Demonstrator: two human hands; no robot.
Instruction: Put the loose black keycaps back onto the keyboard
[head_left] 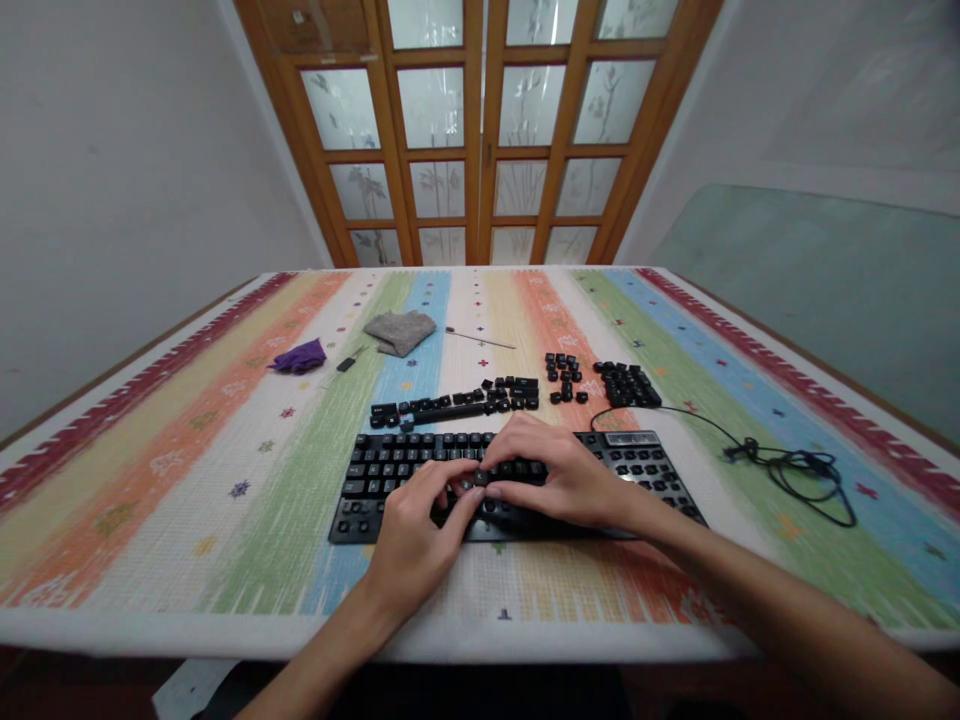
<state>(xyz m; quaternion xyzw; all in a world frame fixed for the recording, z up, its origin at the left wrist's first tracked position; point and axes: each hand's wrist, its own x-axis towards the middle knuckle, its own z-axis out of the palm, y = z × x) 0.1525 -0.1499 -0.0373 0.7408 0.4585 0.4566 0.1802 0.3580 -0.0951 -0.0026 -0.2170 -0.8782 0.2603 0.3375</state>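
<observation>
A black keyboard [367, 487] lies in front of me, with keycaps on much of its left and middle part. Its right-hand block and bottom rows show bare key sockets. Over the middle of the board, the fingertips of my left hand [424, 515] and my right hand [555, 470] meet around a small black keycap [481, 478]. Thumb and index finger of each hand are pinched at its sides. Whether the keycap is seated or lifted is hard to see. My right hand hides the keys beneath it.
Behind the keyboard lie loose keycaps [630, 384] in groups and a long space bar [448, 415]. Farther back are a grey cloth [401, 331], a purple cloth [298, 357], a small black-ended tool [346, 364] and a thin brush [480, 337]. A coiled cable [806, 465] lies at right.
</observation>
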